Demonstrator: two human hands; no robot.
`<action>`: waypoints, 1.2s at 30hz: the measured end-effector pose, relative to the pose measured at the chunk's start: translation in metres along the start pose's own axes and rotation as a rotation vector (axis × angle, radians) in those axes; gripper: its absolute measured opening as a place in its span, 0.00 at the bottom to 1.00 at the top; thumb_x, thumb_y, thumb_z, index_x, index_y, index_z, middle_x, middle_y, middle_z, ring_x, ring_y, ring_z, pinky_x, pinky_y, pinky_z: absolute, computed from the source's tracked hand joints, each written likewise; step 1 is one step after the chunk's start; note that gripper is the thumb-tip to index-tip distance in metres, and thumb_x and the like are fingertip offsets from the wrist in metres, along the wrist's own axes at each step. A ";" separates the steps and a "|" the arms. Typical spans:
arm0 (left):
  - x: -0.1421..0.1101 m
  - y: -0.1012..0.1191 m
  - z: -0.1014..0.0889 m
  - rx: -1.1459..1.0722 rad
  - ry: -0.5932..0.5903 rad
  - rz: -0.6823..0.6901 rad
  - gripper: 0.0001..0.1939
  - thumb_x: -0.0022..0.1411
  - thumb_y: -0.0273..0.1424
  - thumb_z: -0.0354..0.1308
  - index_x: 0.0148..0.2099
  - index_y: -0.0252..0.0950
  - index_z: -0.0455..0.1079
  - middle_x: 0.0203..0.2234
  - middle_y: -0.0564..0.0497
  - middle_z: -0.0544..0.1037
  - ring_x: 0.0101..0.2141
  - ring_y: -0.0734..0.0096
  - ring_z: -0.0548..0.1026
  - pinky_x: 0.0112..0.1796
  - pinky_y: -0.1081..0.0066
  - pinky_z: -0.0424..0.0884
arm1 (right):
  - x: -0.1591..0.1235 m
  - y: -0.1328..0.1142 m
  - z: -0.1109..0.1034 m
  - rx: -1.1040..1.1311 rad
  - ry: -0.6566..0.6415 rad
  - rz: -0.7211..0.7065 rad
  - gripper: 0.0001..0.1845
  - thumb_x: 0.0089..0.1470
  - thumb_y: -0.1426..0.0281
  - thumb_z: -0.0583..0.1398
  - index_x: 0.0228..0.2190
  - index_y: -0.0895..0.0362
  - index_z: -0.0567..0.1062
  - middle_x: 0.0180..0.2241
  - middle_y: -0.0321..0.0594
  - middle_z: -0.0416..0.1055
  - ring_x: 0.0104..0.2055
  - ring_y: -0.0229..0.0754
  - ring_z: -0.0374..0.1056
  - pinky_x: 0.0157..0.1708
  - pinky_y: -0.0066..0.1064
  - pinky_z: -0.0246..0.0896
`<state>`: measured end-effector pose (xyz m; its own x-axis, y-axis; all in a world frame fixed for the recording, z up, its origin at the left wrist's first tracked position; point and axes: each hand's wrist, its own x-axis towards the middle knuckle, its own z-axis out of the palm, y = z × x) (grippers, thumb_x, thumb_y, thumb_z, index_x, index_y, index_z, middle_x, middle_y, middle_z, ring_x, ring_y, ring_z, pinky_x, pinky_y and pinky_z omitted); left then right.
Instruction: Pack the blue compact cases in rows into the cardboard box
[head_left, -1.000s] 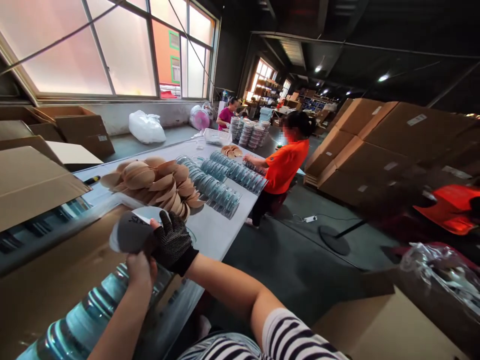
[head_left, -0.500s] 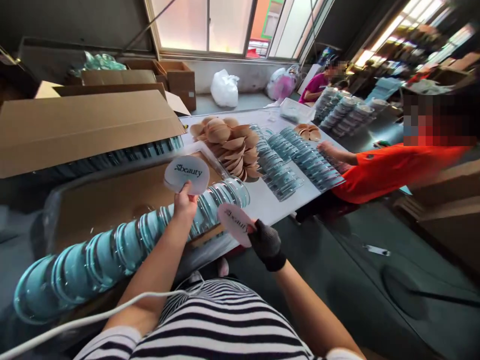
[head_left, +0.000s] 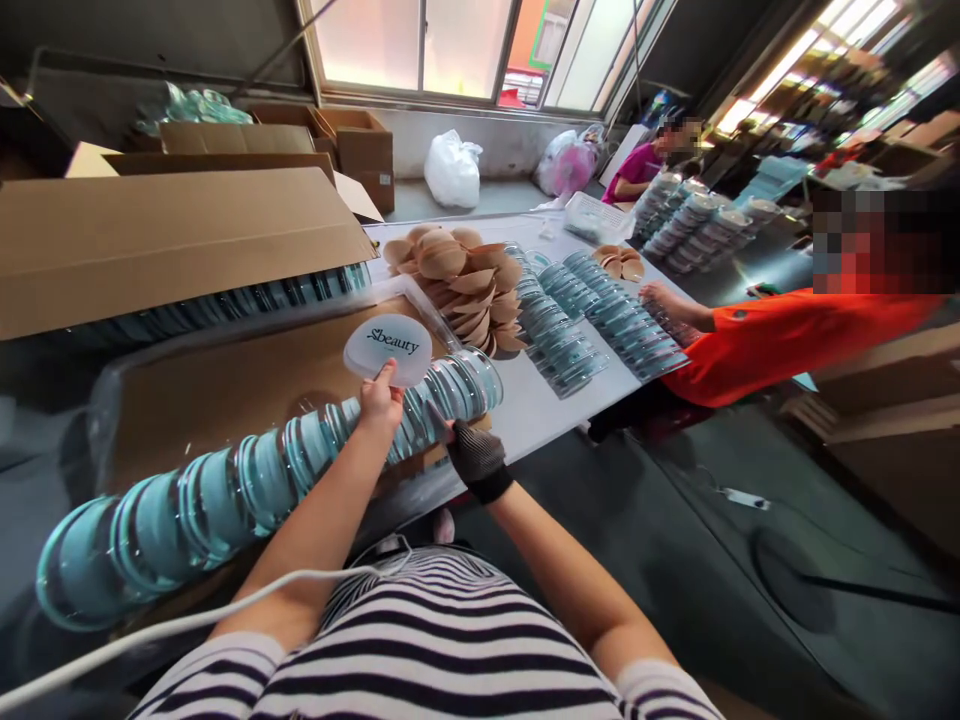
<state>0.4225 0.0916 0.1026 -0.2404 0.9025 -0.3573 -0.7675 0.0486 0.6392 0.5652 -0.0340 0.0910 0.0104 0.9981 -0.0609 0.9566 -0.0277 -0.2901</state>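
Observation:
My bare left hand (head_left: 381,402) is closed on the lower edge of a round white card (head_left: 361,352) printed "beauty", its face toward me. In my right hand (head_left: 478,456), which wears a dark glove with bare fingertips, a second card (head_left: 436,420) is pinched and shows nearly edge-on. That hand is close beside a long row of clear, teal-tinted round containers (head_left: 214,495). The row runs from the lower left up to the middle of the table, and my left forearm crosses in front of it. Whether the second card touches a container I cannot tell.
A large cardboard box (head_left: 187,240) with more containers stands at left. Past the row lie a heap of tan round pieces (head_left: 476,290) and stacked clear containers (head_left: 559,335). A co-worker in orange (head_left: 780,345) reaches over the table's right side. A white cable (head_left: 187,620) crosses my left arm.
My right hand has moved left and slightly up to the container row, and its card has turned from face-on to nearly edge-on. My left hand still holds its card, slightly further right.

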 end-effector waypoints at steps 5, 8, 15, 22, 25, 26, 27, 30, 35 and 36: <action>0.001 -0.002 -0.002 0.008 -0.002 -0.009 0.17 0.61 0.17 0.58 0.51 0.35 0.73 0.39 0.48 0.82 0.36 0.73 0.80 0.42 0.70 0.77 | 0.027 -0.007 0.007 0.028 -0.059 0.046 0.21 0.68 0.57 0.47 0.51 0.56 0.70 0.37 0.46 0.78 0.38 0.45 0.75 0.37 0.30 0.61; 0.002 -0.003 -0.003 0.024 0.002 -0.013 0.17 0.60 0.17 0.60 0.50 0.35 0.74 0.40 0.47 0.82 0.36 0.73 0.81 0.43 0.70 0.76 | 0.019 -0.005 0.003 0.088 -0.090 0.074 0.18 0.67 0.61 0.48 0.48 0.56 0.70 0.39 0.46 0.78 0.40 0.44 0.75 0.37 0.30 0.60; 0.000 -0.004 -0.003 0.037 -0.024 -0.009 0.18 0.59 0.19 0.62 0.51 0.34 0.74 0.41 0.45 0.82 0.36 0.71 0.81 0.44 0.69 0.77 | 0.039 -0.006 0.016 0.040 -0.059 0.093 0.19 0.67 0.63 0.47 0.49 0.57 0.73 0.40 0.49 0.78 0.42 0.47 0.74 0.40 0.32 0.62; -0.003 -0.005 -0.002 0.032 -0.022 0.017 0.20 0.59 0.17 0.60 0.53 0.35 0.73 0.40 0.46 0.82 0.34 0.73 0.80 0.44 0.68 0.77 | 0.044 -0.017 0.034 0.169 -0.113 0.112 0.21 0.68 0.66 0.46 0.48 0.58 0.75 0.43 0.55 0.77 0.45 0.51 0.74 0.44 0.39 0.64; -0.003 -0.008 -0.003 0.046 -0.029 0.044 0.19 0.58 0.18 0.62 0.52 0.35 0.74 0.40 0.46 0.82 0.36 0.71 0.80 0.45 0.66 0.76 | 0.043 -0.014 0.030 0.264 -0.157 0.081 0.17 0.64 0.70 0.50 0.42 0.60 0.77 0.38 0.54 0.78 0.41 0.50 0.75 0.42 0.41 0.67; -0.003 -0.009 -0.004 0.050 -0.029 0.056 0.19 0.57 0.19 0.63 0.51 0.35 0.74 0.39 0.46 0.82 0.36 0.70 0.80 0.46 0.66 0.76 | 0.044 -0.011 0.027 0.309 -0.187 0.062 0.14 0.62 0.70 0.52 0.40 0.60 0.77 0.34 0.51 0.78 0.36 0.47 0.75 0.39 0.39 0.69; -0.003 -0.010 -0.004 0.056 -0.025 0.064 0.19 0.56 0.19 0.64 0.50 0.35 0.75 0.39 0.46 0.82 0.37 0.69 0.80 0.46 0.65 0.76 | 0.045 -0.006 0.021 0.364 -0.224 0.040 0.13 0.61 0.70 0.53 0.39 0.59 0.77 0.29 0.46 0.77 0.31 0.44 0.75 0.35 0.36 0.70; -0.001 -0.014 -0.003 0.073 -0.014 0.084 0.17 0.54 0.19 0.66 0.48 0.33 0.75 0.39 0.45 0.83 0.39 0.68 0.80 0.48 0.64 0.75 | 0.064 0.011 -0.005 0.550 -0.230 0.004 0.17 0.61 0.69 0.50 0.41 0.61 0.76 0.21 0.39 0.73 0.22 0.39 0.71 0.28 0.31 0.70; 0.004 -0.018 -0.003 0.101 -0.049 0.156 0.16 0.51 0.17 0.66 0.44 0.31 0.76 0.37 0.46 0.83 0.38 0.69 0.80 0.50 0.65 0.74 | 0.112 0.007 -0.046 0.574 0.148 -0.036 0.23 0.63 0.65 0.48 0.53 0.59 0.71 0.43 0.48 0.76 0.47 0.43 0.72 0.54 0.40 0.66; 0.004 -0.018 -0.003 0.106 -0.056 0.169 0.15 0.50 0.18 0.66 0.42 0.31 0.77 0.36 0.47 0.83 0.37 0.69 0.80 0.49 0.66 0.74 | 0.115 -0.001 -0.048 0.498 0.228 -0.081 0.24 0.61 0.64 0.52 0.55 0.59 0.69 0.49 0.50 0.74 0.53 0.45 0.69 0.59 0.42 0.61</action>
<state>0.4337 0.0929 0.0871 -0.3249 0.9238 -0.2024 -0.6512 -0.0633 0.7563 0.5799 0.0830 0.1301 0.0582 0.9833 0.1725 0.7042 0.0821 -0.7053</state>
